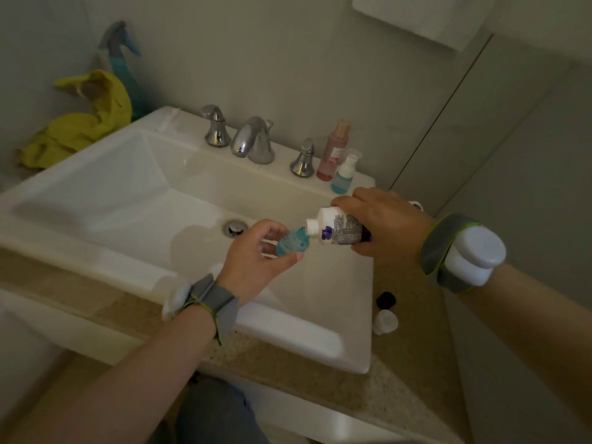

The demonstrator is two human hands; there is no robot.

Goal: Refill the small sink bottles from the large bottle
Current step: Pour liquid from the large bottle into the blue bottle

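Note:
Over the white sink (96, 200), my left hand (256, 254) grips a small clear bottle (293, 243) holding blue liquid. My right hand (381, 225) holds the large white bottle (336, 227) tipped sideways, its open threaded neck touching the small bottle's mouth. Blue liquid shows at the join. Two more small bottles stand on the back right of the sink ledge: a pink one (333, 152) and a blue one with a clear cap (344, 173).
A black cap (385, 299) and a white cap (386, 322) lie on the beige counter right of the sink. A chrome faucet (253, 141) with two handles stands at the back. A yellow cloth (83, 120) and a teal spray bottle (123, 62) sit far left.

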